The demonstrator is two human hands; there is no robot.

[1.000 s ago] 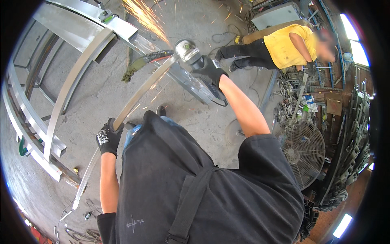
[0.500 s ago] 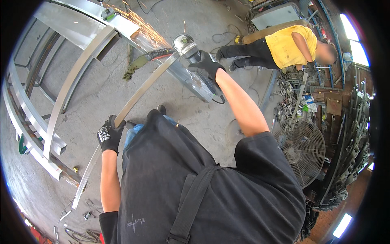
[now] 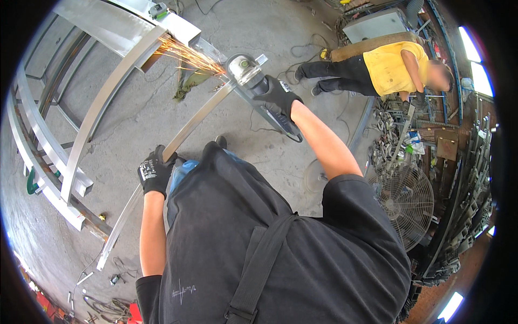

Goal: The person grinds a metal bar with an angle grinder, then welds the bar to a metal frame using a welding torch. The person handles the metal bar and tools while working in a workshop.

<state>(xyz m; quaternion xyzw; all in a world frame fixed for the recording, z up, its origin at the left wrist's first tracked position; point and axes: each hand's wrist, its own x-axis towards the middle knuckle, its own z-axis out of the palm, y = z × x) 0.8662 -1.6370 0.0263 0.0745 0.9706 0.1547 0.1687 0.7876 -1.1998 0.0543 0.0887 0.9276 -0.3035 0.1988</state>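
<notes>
My gloved right hand (image 3: 278, 97) is closed around an angle grinder (image 3: 247, 73), its head against the far end of a curved metal bar (image 3: 197, 120). A bright stream of sparks (image 3: 189, 56) flies from that contact toward the upper left. Further down the same bar, my gloved left hand (image 3: 155, 171) grips it, the near end running on past my wrist to the lower left. The exact contact of the disc is hidden by the grinder's head.
A large curved metal frame (image 3: 102, 102) stands at the left. Beyond the grinder lies a metal beam (image 3: 178, 27) with a green-and-grey tool on it. A person in a yellow shirt (image 3: 396, 67) stands at upper right, above a large fan (image 3: 404, 205). Cables (image 3: 105, 305) lie at lower left.
The sparks have drawn into a narrower, denser stream reaching the curved frame. The whole view has shifted slightly; both hands keep their hold. The other person's hands have come forward to a metal strip.
</notes>
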